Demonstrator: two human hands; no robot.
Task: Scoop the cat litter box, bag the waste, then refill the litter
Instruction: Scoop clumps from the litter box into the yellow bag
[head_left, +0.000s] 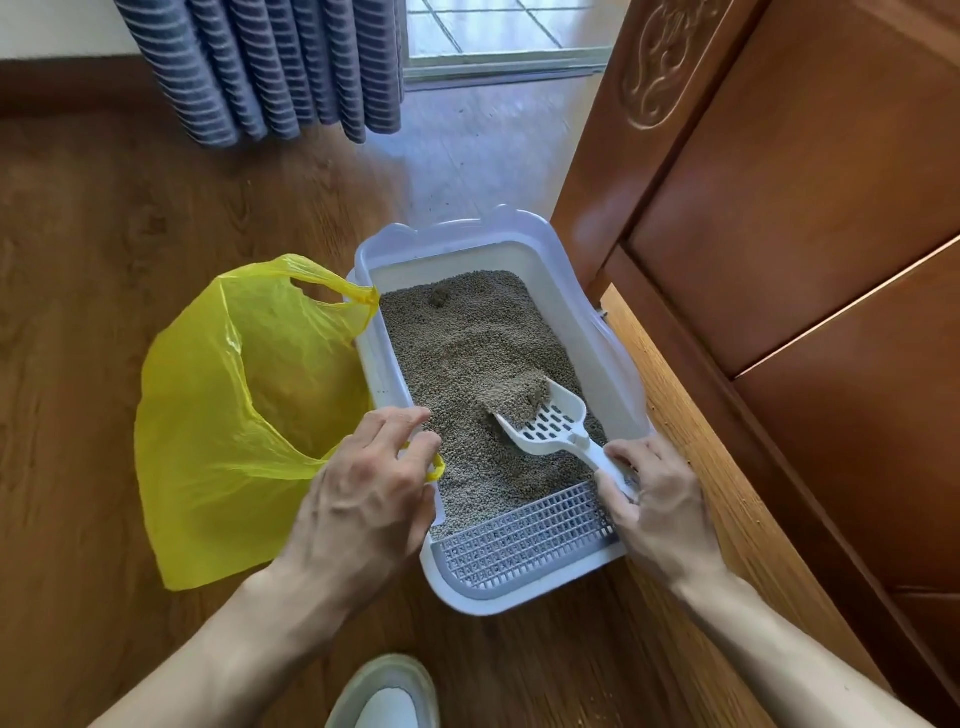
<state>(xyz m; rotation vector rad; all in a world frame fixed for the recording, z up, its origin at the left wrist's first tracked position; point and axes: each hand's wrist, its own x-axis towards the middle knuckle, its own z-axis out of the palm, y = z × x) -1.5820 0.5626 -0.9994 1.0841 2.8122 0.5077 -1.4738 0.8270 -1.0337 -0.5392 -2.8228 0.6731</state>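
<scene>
Hands work over a white litter box on a wooden floor, seen from above. The right hand grips the handle of a white slotted scoop, fingers curled round it. The scoop's head lies just beyond those fingers, pushed into grey-brown litter, with a clump of litter resting against its front edge. A smaller dark clump sits at the far end of the box, well beyond the fingertips. Directly under the right hand's fingers, at the box's near end, is a grey grid step.

The left hand pinches one handle of a yellow plastic bag between curled fingers, over the box's left rim. The bag spreads open on the floor to the left of those fingers, touching the box's side.

Beyond the box hangs a blue striped curtain. To the right of the right hand stands a carved wooden door. A pale shoe shows near the bottom edge.
</scene>
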